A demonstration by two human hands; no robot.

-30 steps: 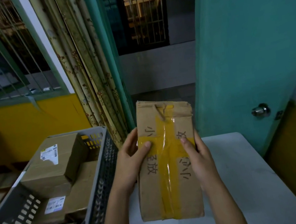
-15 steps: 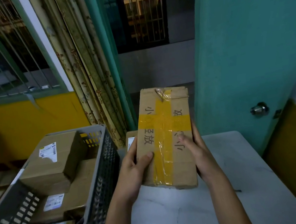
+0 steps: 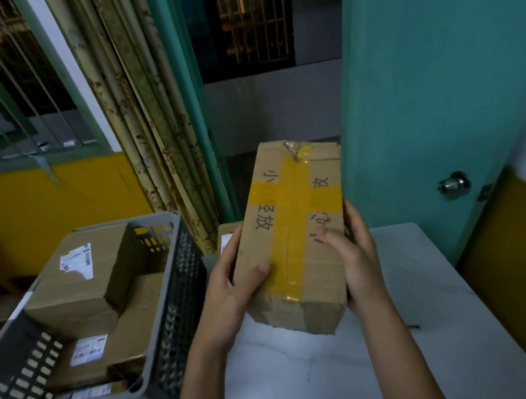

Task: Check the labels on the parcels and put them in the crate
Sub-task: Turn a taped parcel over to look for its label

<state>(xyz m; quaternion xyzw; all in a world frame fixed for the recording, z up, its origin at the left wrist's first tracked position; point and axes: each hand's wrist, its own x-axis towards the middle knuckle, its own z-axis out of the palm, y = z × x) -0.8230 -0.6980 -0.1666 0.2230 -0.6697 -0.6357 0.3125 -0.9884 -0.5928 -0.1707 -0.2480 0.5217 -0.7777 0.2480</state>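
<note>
A long brown cardboard parcel (image 3: 294, 235) is held up above the white table (image 3: 315, 379), tilted so that its far end rises toward the teal door (image 3: 421, 56). Its upper face is crossed by two bands of yellow tape (image 3: 288, 226) — one along its length, one across — with handwritten characters in dark ink on either side; the corners are dented and the tape is torn at the far end. The left hand (image 3: 234, 289) is wrapped around the left edge, thumb laid on the top face, while the right hand (image 3: 353, 254) grasps the right edge, thumb over the tape's border. To the left, beside the table, a grey slotted crate (image 3: 169, 315) is seen holding several cardboard parcels (image 3: 79, 281) with white labels. Another small box (image 3: 226, 237) is partly hidden behind the left hand.
</note>
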